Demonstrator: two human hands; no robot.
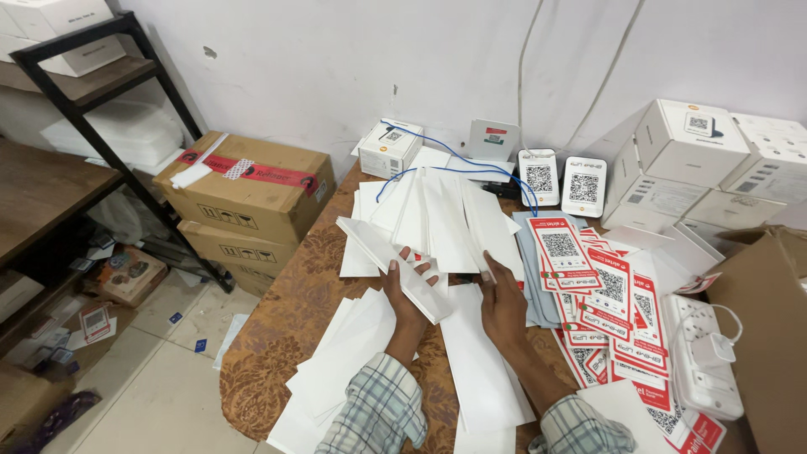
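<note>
Sorting, we grip a long white paper envelope point(395, 267) in our left hand point(409, 290), right hand point(503, 298) flat, fingers together, on the white stack point(471, 336), a careful lift likely next.

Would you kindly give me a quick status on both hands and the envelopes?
Left hand holds white envelope. Right hand flat on envelope spread. Blue cable lies across the far envelopes.

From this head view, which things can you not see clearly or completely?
- White envelope in the left hand: the front side faces away.
- Right hand: its palm and what lies under it are hidden.
- Cardboard box, right: cut by the edge.
- Power strip: sockets too small.
</note>
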